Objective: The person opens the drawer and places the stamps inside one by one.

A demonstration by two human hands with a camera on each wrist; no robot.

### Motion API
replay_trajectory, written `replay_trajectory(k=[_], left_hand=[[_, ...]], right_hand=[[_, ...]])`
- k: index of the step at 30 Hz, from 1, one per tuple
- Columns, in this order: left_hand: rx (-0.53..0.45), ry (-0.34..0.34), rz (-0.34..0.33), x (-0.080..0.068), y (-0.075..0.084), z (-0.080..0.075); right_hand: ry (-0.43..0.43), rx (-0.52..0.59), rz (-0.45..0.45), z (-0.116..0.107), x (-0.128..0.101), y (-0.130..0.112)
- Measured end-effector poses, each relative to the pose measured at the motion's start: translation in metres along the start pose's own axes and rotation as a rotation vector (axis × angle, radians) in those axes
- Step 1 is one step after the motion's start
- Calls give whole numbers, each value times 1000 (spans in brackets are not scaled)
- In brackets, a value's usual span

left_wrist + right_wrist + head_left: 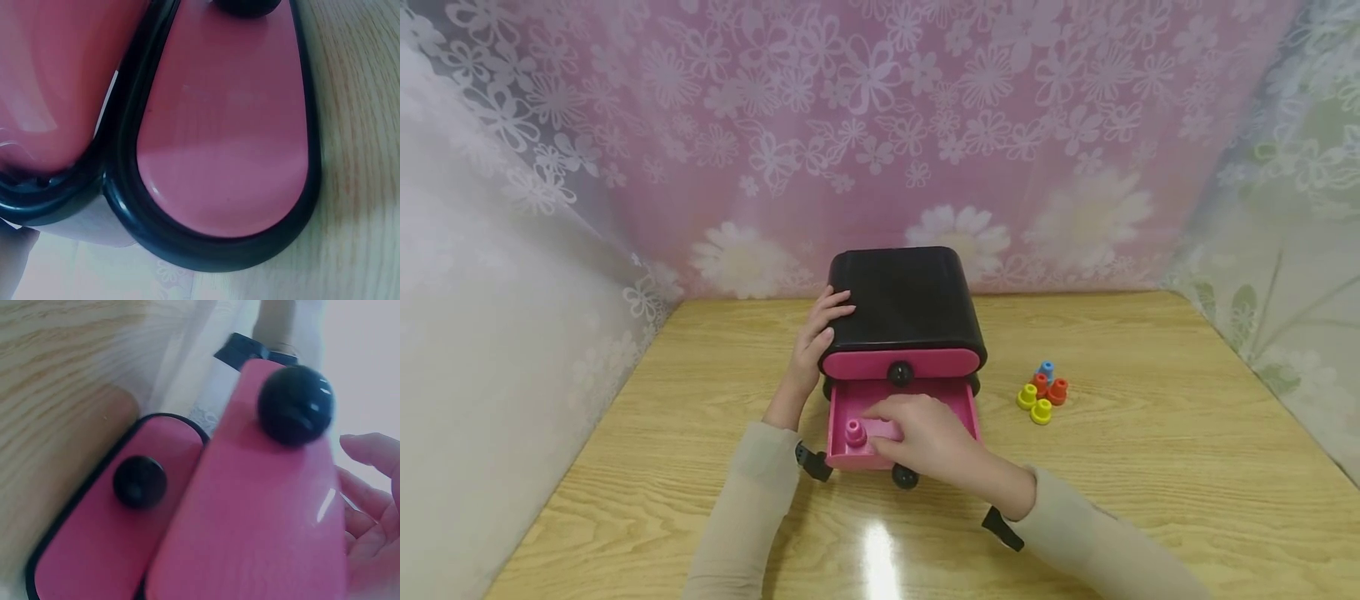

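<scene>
Inside the pulled-out lower drawer (901, 425) of the small black cabinet (904, 304), the right hand (928, 437) hangs with its fingers relaxed and spread, gripping nothing that I can make out; the right wrist view shows them loose beside the drawer's pink front. Just to the left of that hand, a pink peg (854, 432) stands upright on the drawer floor, apart from the fingertips or barely beside them. The left hand (817, 343) presses flat against the cabinet's left side with straight fingers, steadying it. The upper drawer (901, 364) is pushed in, its black knob (900, 372) facing the person; the lower drawer's own knob (905, 477) sticks out under the right wrist.

Further off on the table (1150, 467), to the right of the cabinet, a cluster of pegs (1042, 392) in yellow, orange and blue sits well apart from both hands.

Judging by this, the step in hand is setting a peg down in the drawer. A next move would call for lifting the right hand clear of the drawer walls without knocking the pink peg over.
</scene>
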State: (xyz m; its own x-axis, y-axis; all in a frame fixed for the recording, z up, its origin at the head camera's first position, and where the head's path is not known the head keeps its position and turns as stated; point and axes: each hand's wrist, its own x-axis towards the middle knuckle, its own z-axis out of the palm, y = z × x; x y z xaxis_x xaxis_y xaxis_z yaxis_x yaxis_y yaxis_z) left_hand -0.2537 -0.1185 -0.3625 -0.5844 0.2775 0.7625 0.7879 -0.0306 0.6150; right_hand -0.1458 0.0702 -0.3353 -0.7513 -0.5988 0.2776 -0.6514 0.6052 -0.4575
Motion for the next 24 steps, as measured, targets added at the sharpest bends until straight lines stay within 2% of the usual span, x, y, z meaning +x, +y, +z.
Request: replay_trajectory(k=[4, 8, 12, 17, 19, 24], left_hand=[[-4, 4, 11, -2, -10, -2], [-1, 8, 6, -3, -11, -2], [-10, 11, 1, -5, -11, -1], [-20, 11, 4, -5, -11, -2], [-21, 14, 2, -5, -11, -2], [-9, 9, -3, -3, -11, -1]], right_hand=[[70, 4, -51, -10, -10, 1], [142, 25, -100, -21, -20, 5], [177, 44, -73, -38, -36, 11], [262, 0, -49, -61, -53, 29], [264, 2, 1, -69, -58, 40], [203, 69, 214, -84, -66, 76]])
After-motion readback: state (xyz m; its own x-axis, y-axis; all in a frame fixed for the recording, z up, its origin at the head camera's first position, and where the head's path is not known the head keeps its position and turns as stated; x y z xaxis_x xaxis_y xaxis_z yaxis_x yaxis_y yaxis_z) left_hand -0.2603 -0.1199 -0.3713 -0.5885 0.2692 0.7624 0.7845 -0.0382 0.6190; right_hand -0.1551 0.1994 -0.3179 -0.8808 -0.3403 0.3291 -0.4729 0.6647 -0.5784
